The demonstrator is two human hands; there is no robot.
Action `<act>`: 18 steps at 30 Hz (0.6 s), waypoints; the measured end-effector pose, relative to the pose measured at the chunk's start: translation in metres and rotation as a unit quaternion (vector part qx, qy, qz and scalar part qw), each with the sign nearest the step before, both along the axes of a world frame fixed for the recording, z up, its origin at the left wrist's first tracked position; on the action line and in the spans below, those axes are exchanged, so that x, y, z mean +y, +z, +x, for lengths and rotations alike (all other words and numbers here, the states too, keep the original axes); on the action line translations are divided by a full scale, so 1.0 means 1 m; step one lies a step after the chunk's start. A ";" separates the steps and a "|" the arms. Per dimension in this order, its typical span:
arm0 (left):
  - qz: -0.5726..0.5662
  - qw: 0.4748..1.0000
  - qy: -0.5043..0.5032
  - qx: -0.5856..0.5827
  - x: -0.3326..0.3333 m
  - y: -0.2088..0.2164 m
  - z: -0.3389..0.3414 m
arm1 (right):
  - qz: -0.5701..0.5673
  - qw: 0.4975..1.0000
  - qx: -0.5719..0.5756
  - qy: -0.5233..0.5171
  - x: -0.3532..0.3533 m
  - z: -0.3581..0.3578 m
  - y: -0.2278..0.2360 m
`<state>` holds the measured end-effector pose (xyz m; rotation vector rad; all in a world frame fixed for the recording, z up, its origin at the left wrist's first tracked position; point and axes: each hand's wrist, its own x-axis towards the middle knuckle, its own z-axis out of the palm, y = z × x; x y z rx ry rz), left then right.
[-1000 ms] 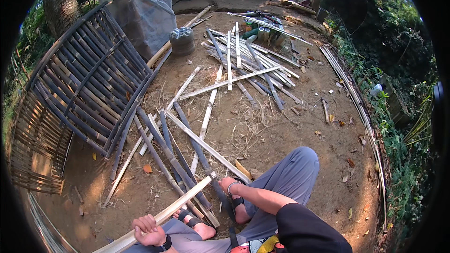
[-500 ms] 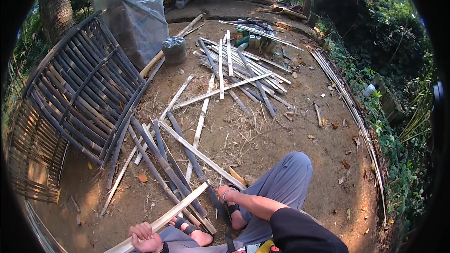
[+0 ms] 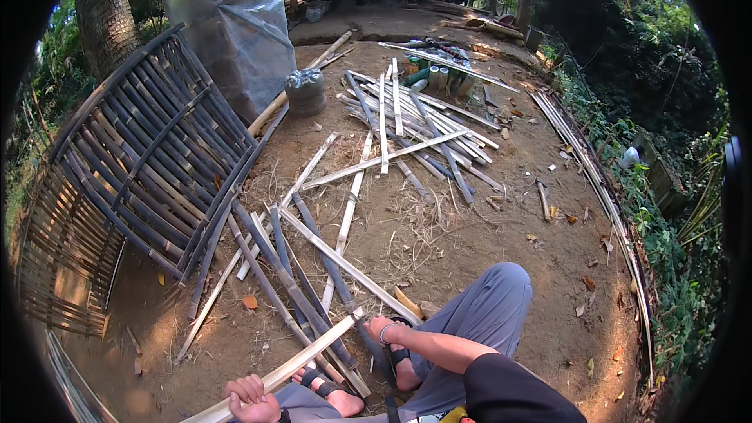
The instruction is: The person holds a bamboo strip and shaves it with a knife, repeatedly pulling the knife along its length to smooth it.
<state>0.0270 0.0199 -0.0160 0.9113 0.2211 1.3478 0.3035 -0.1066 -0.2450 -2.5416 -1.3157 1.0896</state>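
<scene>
My left hand [image 3: 252,398] is wrapped round a pale split bamboo slat [image 3: 309,355], which slants up to the right across my lower leg. My right hand [image 3: 381,328], with a bracelet at its wrist, is closed by my sandalled foot [image 3: 404,372], just right of the slat's far end. What its fingers hold, if anything, is hidden. Beside it a dark bamboo strip [image 3: 377,354] runs along the ground. Another pale slat [image 3: 345,262] reaches from the upper left toward this hand. Several dark bamboo strips [image 3: 301,298] lie left of it.
A dark bamboo slatted panel [image 3: 153,149] leans at the left, above a woven bamboo piece [image 3: 66,251]. A pile of split bamboo [image 3: 423,121] lies ahead, near a plastic container [image 3: 305,94]. Long strips [image 3: 595,188] line the right edge beside plants.
The whole view has shifted slightly, so everything sits a little lower and to the right. Both hands keep nearly the same places relative to the slat.
</scene>
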 end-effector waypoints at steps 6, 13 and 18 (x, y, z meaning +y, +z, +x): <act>0.000 1.000 -0.004 -0.001 -0.001 0.002 0.005 | 0.188 0.975 0.060 0.098 0.008 -0.040 0.068; 0.003 1.000 -0.012 -0.009 0.000 0.000 0.009 | 0.122 0.983 0.009 0.140 0.005 -0.015 0.042; 0.003 1.000 -0.015 -0.002 -0.002 0.004 0.007 | 0.163 0.977 0.123 0.057 0.002 -0.041 0.078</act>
